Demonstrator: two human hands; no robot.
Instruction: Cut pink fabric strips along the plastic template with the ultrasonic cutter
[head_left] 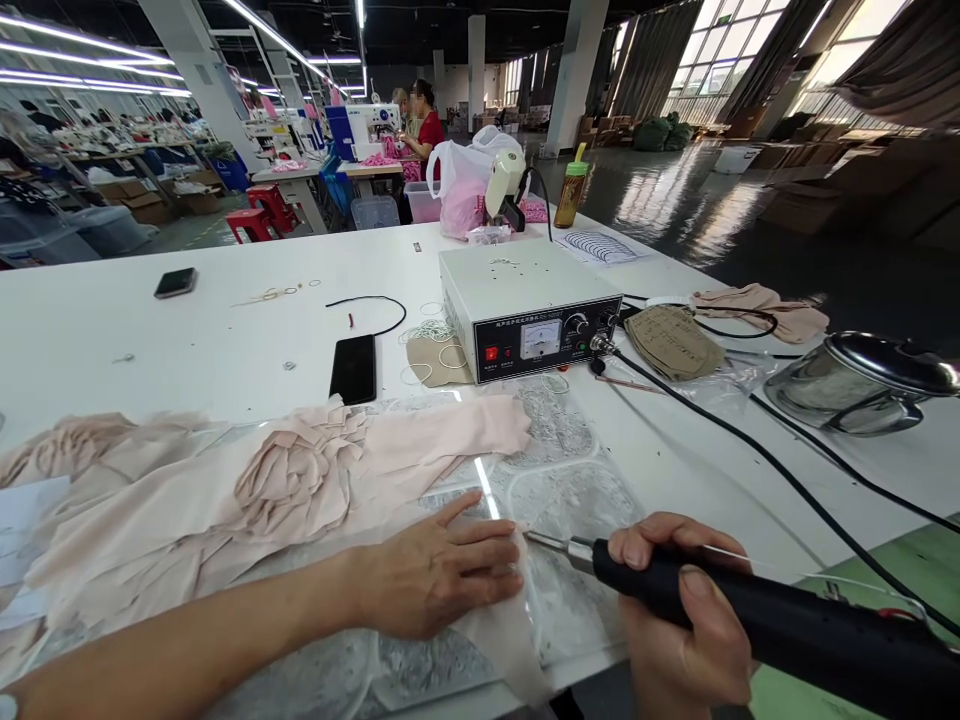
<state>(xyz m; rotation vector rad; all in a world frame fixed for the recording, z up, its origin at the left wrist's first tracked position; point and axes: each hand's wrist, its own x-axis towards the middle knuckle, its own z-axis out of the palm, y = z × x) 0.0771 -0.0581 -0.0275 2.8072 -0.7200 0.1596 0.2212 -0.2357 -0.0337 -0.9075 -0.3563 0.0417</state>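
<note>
My left hand lies flat with fingers stretched out, pressing a strip of pale pink fabric onto a scratched glass plate. My right hand is wrapped round a black handheld tool whose metal tip points at the fabric right by my left fingertips. A black cable runs from the tool to a white control box with a meter and knobs. More pink fabric pieces lie piled to the left.
A black phone lies by the box, another phone far left. A steel pot lid sits at right, beige fabric behind it. A bottle and plastic bags stand at the back. A person sews in the distance.
</note>
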